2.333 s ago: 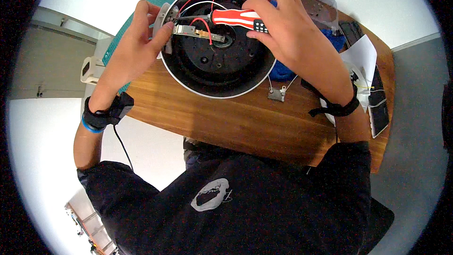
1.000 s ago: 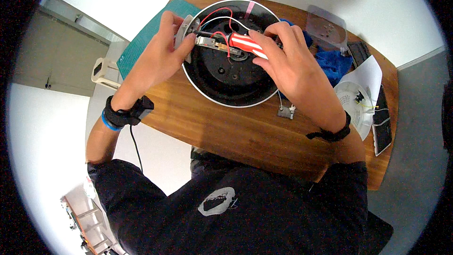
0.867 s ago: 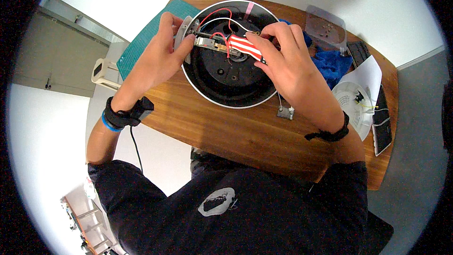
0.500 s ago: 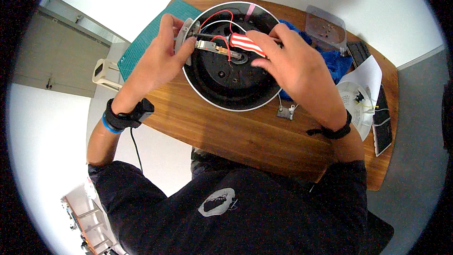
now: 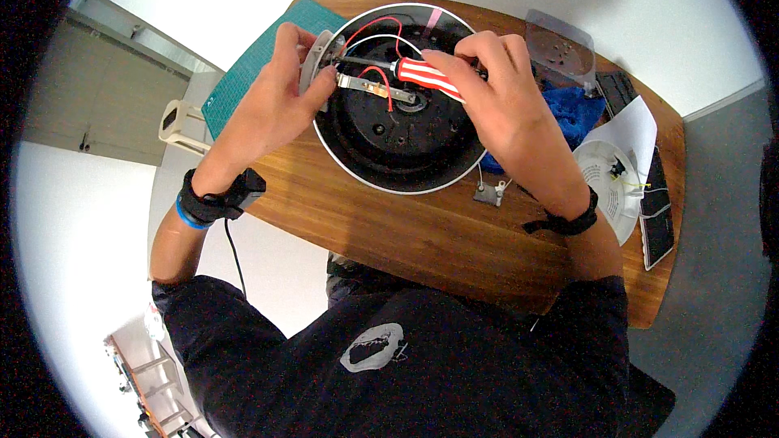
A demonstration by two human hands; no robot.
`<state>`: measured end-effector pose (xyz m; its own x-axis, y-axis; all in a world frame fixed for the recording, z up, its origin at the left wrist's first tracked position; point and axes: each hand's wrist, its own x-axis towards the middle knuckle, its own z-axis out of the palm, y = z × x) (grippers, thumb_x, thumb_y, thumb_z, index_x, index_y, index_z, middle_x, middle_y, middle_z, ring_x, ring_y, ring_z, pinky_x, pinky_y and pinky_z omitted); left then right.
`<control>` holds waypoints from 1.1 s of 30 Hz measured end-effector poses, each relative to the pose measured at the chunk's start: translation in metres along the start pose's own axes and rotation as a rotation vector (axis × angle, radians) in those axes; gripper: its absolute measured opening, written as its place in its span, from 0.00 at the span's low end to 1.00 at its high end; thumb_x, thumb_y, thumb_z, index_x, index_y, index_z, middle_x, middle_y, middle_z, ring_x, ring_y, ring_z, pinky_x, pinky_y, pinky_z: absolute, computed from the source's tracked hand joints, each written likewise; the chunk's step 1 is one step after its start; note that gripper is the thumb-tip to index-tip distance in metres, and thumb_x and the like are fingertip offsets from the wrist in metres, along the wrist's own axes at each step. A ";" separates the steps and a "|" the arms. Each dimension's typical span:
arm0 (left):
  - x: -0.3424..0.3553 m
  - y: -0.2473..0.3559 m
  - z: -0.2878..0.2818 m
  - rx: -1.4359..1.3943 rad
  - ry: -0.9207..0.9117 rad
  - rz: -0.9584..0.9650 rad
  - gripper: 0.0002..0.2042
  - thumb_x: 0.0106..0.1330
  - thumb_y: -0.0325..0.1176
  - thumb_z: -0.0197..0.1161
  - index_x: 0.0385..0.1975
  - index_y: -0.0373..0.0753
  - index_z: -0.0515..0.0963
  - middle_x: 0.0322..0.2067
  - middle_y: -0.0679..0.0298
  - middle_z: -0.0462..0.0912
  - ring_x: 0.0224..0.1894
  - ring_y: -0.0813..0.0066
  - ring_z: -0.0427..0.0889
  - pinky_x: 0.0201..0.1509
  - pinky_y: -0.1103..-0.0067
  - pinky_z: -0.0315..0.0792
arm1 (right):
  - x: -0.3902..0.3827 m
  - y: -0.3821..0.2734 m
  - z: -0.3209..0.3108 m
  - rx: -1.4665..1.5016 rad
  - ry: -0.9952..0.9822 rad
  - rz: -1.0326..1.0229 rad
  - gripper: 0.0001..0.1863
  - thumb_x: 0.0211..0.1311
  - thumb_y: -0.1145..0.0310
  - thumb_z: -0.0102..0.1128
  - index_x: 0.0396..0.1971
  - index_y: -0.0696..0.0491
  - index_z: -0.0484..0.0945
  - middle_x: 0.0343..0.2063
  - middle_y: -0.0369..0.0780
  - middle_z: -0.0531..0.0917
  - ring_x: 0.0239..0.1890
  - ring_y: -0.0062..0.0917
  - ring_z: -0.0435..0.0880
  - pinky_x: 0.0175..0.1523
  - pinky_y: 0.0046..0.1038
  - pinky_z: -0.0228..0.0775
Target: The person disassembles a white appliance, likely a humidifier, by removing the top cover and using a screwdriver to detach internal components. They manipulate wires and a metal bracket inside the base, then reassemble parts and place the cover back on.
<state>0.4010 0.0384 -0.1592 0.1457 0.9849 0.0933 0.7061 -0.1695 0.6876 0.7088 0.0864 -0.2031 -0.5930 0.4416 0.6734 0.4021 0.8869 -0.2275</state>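
Note:
A round black housing with a white rim (image 5: 406,188) sits on the table, with red and white wires and a metal strip (image 5: 377,88) inside it. At its left edge my left hand (image 5: 284,85) is closed round a light grey curved piece (image 5: 312,73), thumb on the inner side. My right hand (image 5: 507,97) grips a screwdriver (image 5: 428,75) by its red-and-white striped handle. The shaft points left across the housing toward the grey piece. Its tip reaches the dark area by my left thumb; what it touches there is too small to make out.
A green cutting mat (image 5: 235,73) lies at the left. On the right are a clear plastic tray (image 5: 560,40) with small parts, a blue cloth (image 5: 576,113), a white round cover (image 5: 600,195), a paper sheet (image 5: 637,130) and a dark panel (image 5: 657,227). A small grey part (image 5: 488,193) lies near the housing.
My right hand has shifted slightly, its fingers lifted and curled differently on the screwdriver handle, which has turned a little. My left hand stays on the grey piece.

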 end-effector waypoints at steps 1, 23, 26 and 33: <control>0.000 0.000 0.000 -0.006 -0.003 -0.003 0.16 0.81 0.32 0.61 0.58 0.33 0.63 0.49 0.46 0.84 0.51 0.64 0.85 0.55 0.68 0.80 | 0.000 -0.001 -0.001 0.022 -0.008 0.027 0.24 0.64 0.76 0.63 0.61 0.57 0.82 0.47 0.43 0.75 0.49 0.38 0.75 0.58 0.33 0.74; -0.001 0.004 0.003 0.013 0.009 -0.018 0.16 0.81 0.32 0.59 0.58 0.33 0.63 0.50 0.38 0.85 0.52 0.50 0.89 0.57 0.61 0.80 | -0.007 -0.006 0.001 0.090 -0.037 0.049 0.27 0.59 0.67 0.77 0.56 0.61 0.80 0.45 0.46 0.73 0.48 0.41 0.77 0.55 0.38 0.76; -0.001 0.004 0.005 0.018 0.017 -0.001 0.16 0.81 0.32 0.59 0.58 0.33 0.63 0.50 0.37 0.84 0.52 0.49 0.89 0.57 0.61 0.80 | -0.007 -0.006 0.001 0.100 -0.033 0.081 0.21 0.60 0.70 0.75 0.53 0.58 0.82 0.45 0.46 0.73 0.49 0.41 0.76 0.56 0.38 0.75; -0.005 0.011 0.008 0.092 0.019 0.053 0.17 0.80 0.33 0.60 0.59 0.34 0.62 0.48 0.41 0.83 0.49 0.51 0.89 0.53 0.63 0.81 | -0.007 0.000 -0.007 0.046 -0.057 0.087 0.15 0.68 0.74 0.62 0.53 0.53 0.83 0.46 0.45 0.74 0.51 0.41 0.77 0.57 0.39 0.75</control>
<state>0.4133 0.0314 -0.1577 0.1719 0.9747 0.1426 0.7585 -0.2233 0.6122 0.7179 0.0827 -0.2034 -0.5967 0.5231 0.6086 0.4222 0.8496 -0.3162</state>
